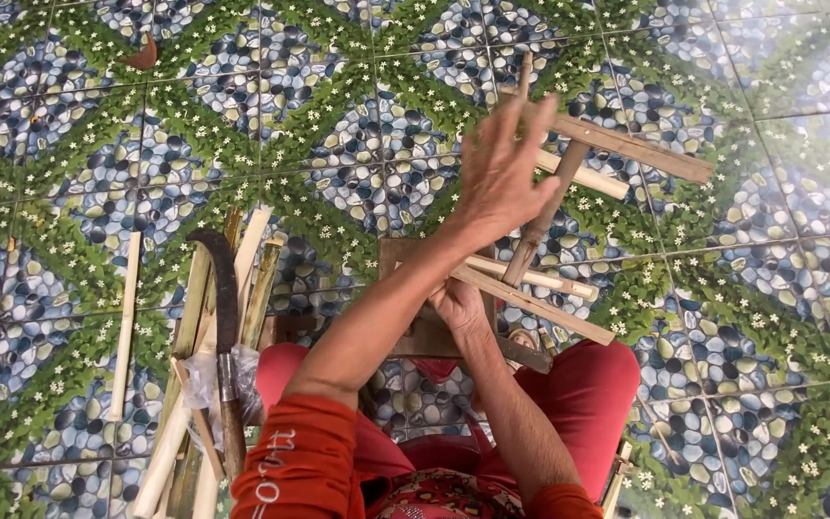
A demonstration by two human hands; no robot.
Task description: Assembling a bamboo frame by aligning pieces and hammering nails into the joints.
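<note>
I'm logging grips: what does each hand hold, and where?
Left hand is open, touching the stick frame. Right hand grips the frame's lower sticks.

A crumpled clear plastic bag [206, 383] lay on the tiled floor [742, 288] near its lower-left part; no labels, signs or screens showed.

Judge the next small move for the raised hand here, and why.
Probably lower the left hand to close its fingers on the crossed wooden sticks. It hovers open above them, gripping nothing, while the right hand steadies the lower slats near the lap.
</note>
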